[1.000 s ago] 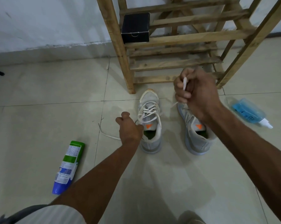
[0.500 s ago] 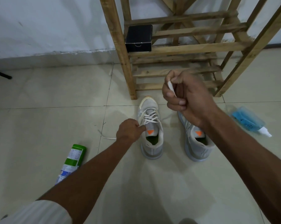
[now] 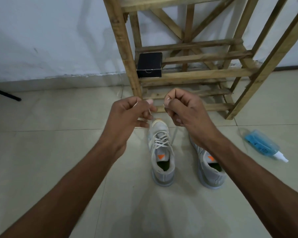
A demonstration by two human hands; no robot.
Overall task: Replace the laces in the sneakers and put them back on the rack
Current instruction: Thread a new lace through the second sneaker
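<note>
The left hand and right hand, fingers curled, each pinch one end of the white lace. The laced sneaker stands on the floor below them, beside the second sneaker, before the wooden rack.

Pale glossy floor tiles below a scuffed white wall

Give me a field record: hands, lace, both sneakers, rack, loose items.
left hand: raised, pinches one end of the white lace
right hand: raised, pinches the other end
white lace: criss-crossed through the laced sneaker, ends pulled upward
laced sneaker: upright on floor, toe toward the rack
second sneaker: beside it, lacing hidden by right forearm
rack: wooden, holds a black box, no sneakers in view
blue bottle: lying on floor, right of sneakers
</note>
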